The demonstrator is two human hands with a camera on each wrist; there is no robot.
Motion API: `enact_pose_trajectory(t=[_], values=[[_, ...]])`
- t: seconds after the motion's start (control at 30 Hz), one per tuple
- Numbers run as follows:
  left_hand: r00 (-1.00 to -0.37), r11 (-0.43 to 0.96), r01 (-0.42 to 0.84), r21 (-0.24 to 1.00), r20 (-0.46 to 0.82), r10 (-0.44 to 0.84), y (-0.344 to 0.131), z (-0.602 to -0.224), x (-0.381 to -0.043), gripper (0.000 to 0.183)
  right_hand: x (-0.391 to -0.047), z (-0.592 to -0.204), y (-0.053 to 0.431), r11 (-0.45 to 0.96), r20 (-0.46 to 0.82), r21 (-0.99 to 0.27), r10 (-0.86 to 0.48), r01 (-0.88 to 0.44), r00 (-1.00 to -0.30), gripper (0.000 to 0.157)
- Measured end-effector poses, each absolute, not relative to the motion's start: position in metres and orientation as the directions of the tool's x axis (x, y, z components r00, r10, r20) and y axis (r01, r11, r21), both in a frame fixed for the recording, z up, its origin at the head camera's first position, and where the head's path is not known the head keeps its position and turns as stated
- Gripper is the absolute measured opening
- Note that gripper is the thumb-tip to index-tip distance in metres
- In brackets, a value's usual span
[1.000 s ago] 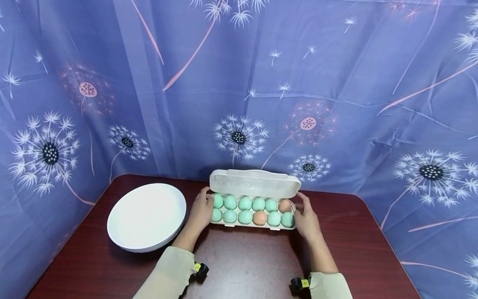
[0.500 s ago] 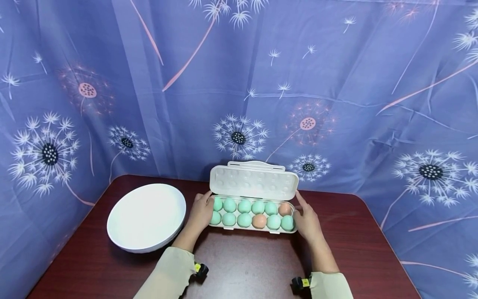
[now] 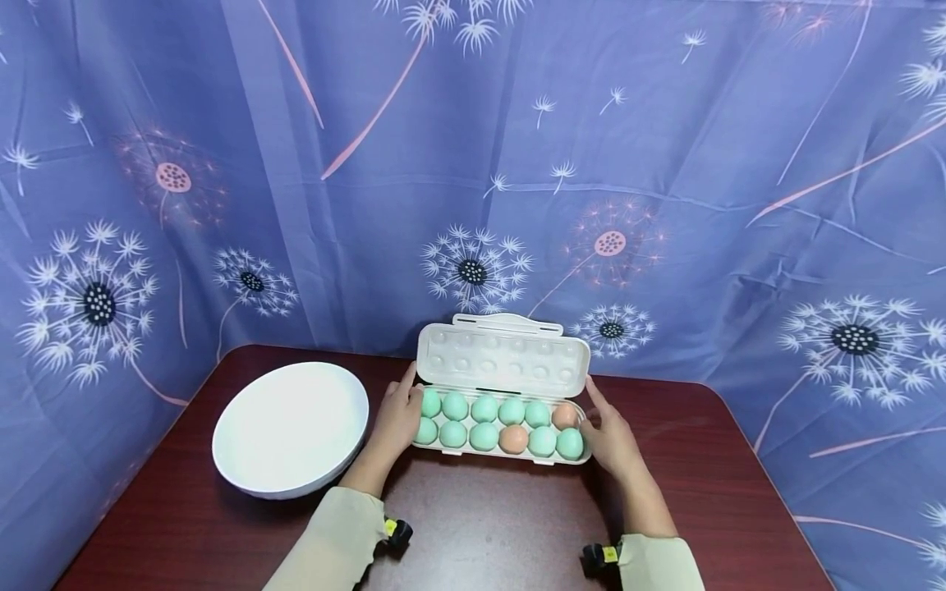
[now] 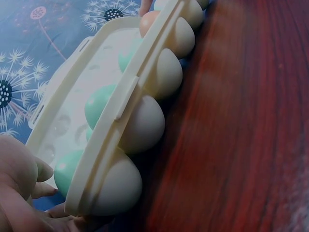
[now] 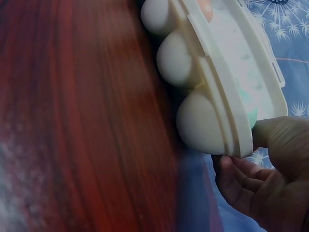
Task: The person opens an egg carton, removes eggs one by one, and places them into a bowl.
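A white plastic egg carton (image 3: 502, 361) stands lid-up near the back of the table, holding two rows of eggs. Most are mint green (image 3: 484, 437); one orange egg (image 3: 513, 439) is in the front row and another (image 3: 565, 415) at the right end of the back row. My left hand (image 3: 397, 417) grips the carton's left end, index finger stretched along the lid's edge. At the opposite end, my right hand (image 3: 612, 435) holds the base, with fingers under the rim in the right wrist view and index finger reaching toward the lid. The lid leans back, its hollowed inside showing.
A large white bowl (image 3: 291, 431) sits on the dark red wooden table (image 3: 473, 525) at the left, close to my left forearm. A blue curtain (image 3: 665, 164) with dandelion prints hangs right behind the table. Small black wrist cameras are strapped at both sleeves.
The carton's lid has tipped further back, so its inside and clasp tab now show. The base has come slightly toward me. Both hands stay at the ends, the left index finger now straighter.
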State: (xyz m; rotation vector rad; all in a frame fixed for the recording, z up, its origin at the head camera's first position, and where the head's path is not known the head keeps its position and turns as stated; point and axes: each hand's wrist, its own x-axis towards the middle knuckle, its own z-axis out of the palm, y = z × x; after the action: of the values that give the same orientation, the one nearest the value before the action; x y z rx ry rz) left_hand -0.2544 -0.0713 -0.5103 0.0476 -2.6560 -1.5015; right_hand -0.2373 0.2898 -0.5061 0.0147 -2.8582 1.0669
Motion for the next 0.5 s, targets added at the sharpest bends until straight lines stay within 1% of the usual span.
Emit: enact_pose_trajectory(t=[0.23,0.33,0.5], values=[[-0.996,0.531,0.013,0.847,0.058,-0.067,-0.0723,-0.5112,-0.2548,0.054,-0.2395,-0.5082,0.2897,0.748,0.071,-0.661,-0.021,-0.063,-0.997,0.081],[-0.996,0.533,0.020,0.846,0.061,-0.058,-0.0727,-0.5098,-0.2546,0.055,-0.2404,-0.5090,0.2896,0.736,0.065,-0.675,-0.021,-0.060,-0.998,0.081],[-0.999,0.535,0.009,0.845,0.027,-0.026,-0.0749,-0.5084,-0.2530,0.056,-0.2388,-0.5105,0.2894,0.726,0.060,-0.685,-0.019,-0.055,-0.998,0.080]])
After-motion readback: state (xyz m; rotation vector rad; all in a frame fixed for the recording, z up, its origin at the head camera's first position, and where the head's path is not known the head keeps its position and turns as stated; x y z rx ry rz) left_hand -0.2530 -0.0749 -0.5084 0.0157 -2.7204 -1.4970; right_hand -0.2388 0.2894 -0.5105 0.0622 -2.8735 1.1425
